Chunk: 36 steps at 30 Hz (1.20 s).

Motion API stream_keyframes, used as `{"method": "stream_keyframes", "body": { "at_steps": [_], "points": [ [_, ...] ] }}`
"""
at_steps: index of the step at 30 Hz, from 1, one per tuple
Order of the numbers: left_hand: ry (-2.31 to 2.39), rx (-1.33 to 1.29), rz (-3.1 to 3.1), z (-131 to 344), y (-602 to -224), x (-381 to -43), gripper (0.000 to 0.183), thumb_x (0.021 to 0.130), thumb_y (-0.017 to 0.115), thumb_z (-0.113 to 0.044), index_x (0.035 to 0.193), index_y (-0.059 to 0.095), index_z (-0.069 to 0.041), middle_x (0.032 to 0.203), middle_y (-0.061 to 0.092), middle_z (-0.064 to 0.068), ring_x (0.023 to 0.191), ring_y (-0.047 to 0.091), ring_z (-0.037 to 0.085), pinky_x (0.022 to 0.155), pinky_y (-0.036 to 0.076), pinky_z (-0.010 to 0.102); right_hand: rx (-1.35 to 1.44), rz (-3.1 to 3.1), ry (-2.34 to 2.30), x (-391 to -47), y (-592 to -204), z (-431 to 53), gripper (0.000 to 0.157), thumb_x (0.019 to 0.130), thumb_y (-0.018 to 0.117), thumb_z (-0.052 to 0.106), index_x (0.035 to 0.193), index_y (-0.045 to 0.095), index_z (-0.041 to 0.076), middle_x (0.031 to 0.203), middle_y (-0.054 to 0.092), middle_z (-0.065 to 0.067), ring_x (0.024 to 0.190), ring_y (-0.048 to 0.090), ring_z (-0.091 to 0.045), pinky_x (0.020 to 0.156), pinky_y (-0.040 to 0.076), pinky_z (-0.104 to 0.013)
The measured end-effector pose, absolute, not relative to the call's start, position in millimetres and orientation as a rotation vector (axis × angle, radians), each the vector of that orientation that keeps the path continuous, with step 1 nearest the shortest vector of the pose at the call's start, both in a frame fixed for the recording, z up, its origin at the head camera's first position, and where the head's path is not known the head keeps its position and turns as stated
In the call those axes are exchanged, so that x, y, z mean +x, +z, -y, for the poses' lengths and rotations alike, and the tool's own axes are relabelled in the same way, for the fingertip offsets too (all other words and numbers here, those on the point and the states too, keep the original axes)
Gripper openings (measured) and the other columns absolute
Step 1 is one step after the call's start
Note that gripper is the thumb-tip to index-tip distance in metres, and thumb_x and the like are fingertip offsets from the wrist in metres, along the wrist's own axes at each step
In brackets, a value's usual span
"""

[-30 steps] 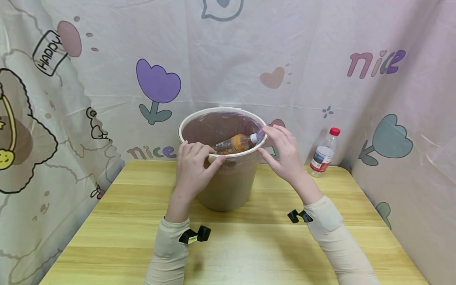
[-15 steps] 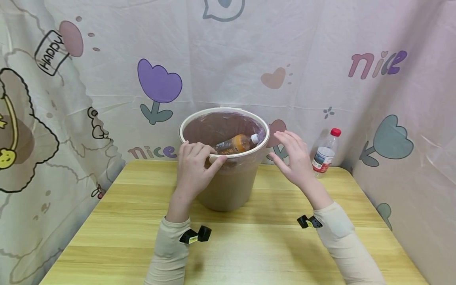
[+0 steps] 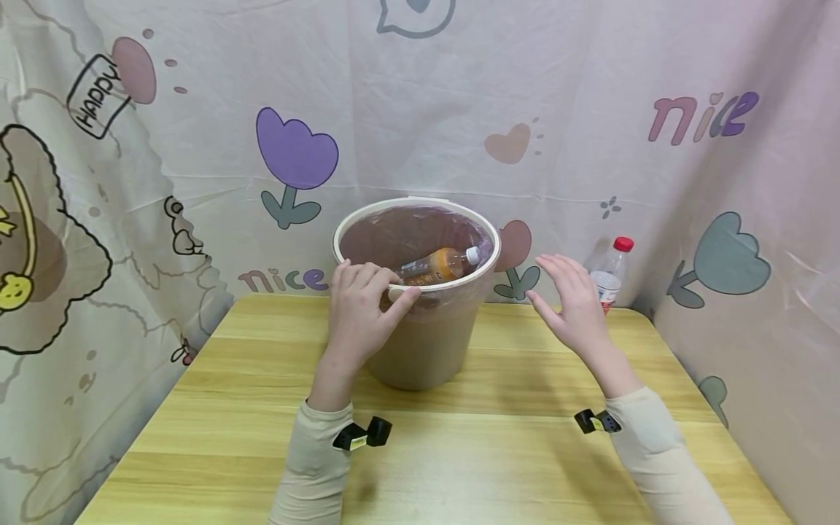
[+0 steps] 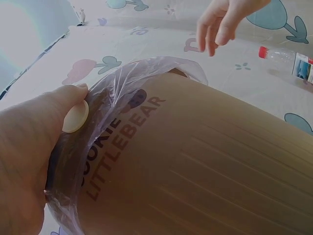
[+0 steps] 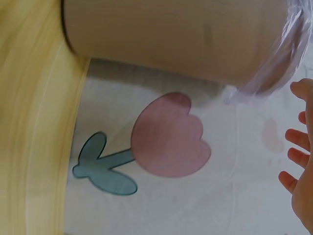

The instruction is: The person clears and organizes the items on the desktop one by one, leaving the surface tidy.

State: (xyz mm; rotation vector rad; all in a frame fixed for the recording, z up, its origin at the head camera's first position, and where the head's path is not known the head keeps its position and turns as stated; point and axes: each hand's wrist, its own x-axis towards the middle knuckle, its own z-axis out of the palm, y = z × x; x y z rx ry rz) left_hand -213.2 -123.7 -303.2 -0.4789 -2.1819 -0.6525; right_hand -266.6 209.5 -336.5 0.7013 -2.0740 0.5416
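A brown trash can [image 3: 426, 346] with a white rim stands upright on the table, its thin plastic liner [image 4: 115, 85] folded over the edge. My left hand [image 3: 361, 310] grips the near-left rim, thumb on the outside. Inside the can lies a drink bottle [image 3: 438, 267] with an orange label and white cap. My right hand [image 3: 574, 306] hovers in the air right of the can, fingers apart and holding nothing. Just behind it stands a clear plastic bottle [image 3: 607, 281] with a red cap, its lower part covered by that hand in the head view.
The wooden table [image 3: 459, 467] reaches back to a printed curtain [image 3: 420, 109], which also hangs along both sides. The can stands near the table's back edge, and the red-capped bottle is at the back right corner.
My right hand has let go of the can's right rim and moved right, toward the red-capped bottle, which it now partly covers. My left hand has stayed on the rim.
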Motion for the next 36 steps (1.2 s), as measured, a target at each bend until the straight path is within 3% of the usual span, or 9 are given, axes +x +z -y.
{"method": "stream_keyframes", "body": {
  "at_steps": [11,23,36],
  "points": [
    [-0.643,-0.481,2.170,123,-303,-215,0.035,0.088,0.061,-0.047,0.086,0.065,-0.013,0.086,0.063,0.003,0.094,0.053,0.026,0.110,0.027,0.049,0.632,2.107,0.515,-273,-347,-240,0.055,0.078,0.074,0.014,0.129,0.057,0.003,0.127,0.060,-0.018,0.123,0.049,-0.039,0.103,0.035,-0.058],
    [-0.639,-0.479,2.164,123,-305,-215,0.036,0.088,0.061,-0.048,0.086,0.066,-0.012,0.086,0.063,0.004,0.095,0.053,0.027,0.111,0.027,0.051,0.457,2.254,0.455,-281,-361,-277,0.054,0.080,0.074,0.017,0.130,0.055,0.005,0.129,0.057,-0.020,0.125,0.045,-0.042,0.092,0.035,-0.066],
    [-0.645,-0.478,2.154,122,-307,-215,0.037,0.088,0.059,-0.048,0.085,0.065,-0.012,0.086,0.063,0.004,0.094,0.053,0.026,0.110,0.027,0.050,0.267,2.472,0.412,-289,-369,-312,0.052,0.090,0.066,0.024,0.135,0.049,0.005,0.135,0.051,-0.023,0.127,0.039,-0.043,0.093,0.032,-0.066]
  ]
}}
